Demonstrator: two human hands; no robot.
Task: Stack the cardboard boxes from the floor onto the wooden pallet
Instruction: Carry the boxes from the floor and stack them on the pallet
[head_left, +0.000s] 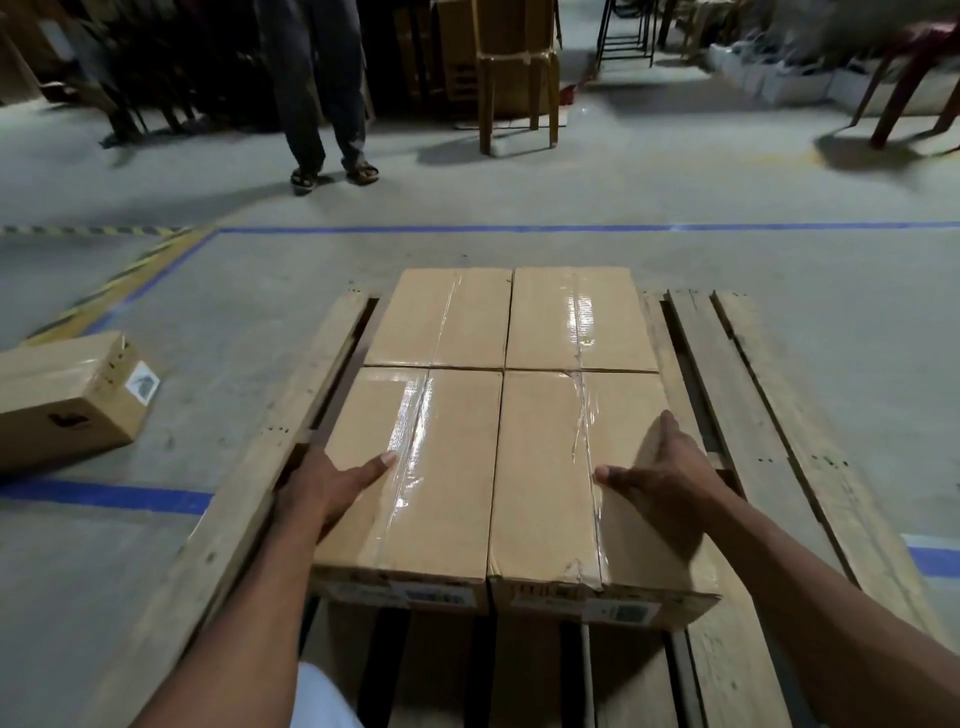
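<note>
Four cardboard boxes lie flat on the wooden pallet, set two by two with their sides touching. The near left box and the near right box stand at the front; the far left box and the far right box stand behind them. Each one has clear tape along the seam on its top.

The left hand holds the left edge of the near left box: the thumb lies straight on the top of the box, and the other fingers go down over the side, where they are hidden. The right hand rests on the top of the near right box, near its right edge, with the fingers straight and the thumb spread toward the tape seam; it grips nothing.

One more cardboard box lies on the concrete floor at the left, well apart from the pallet, with a small white label on its end. Blue tape lines mark the floor around the pallet. Farther back a person stands in dark trousers and sandals, and beside this person is a wooden stool wrapped in cardboard.
</note>
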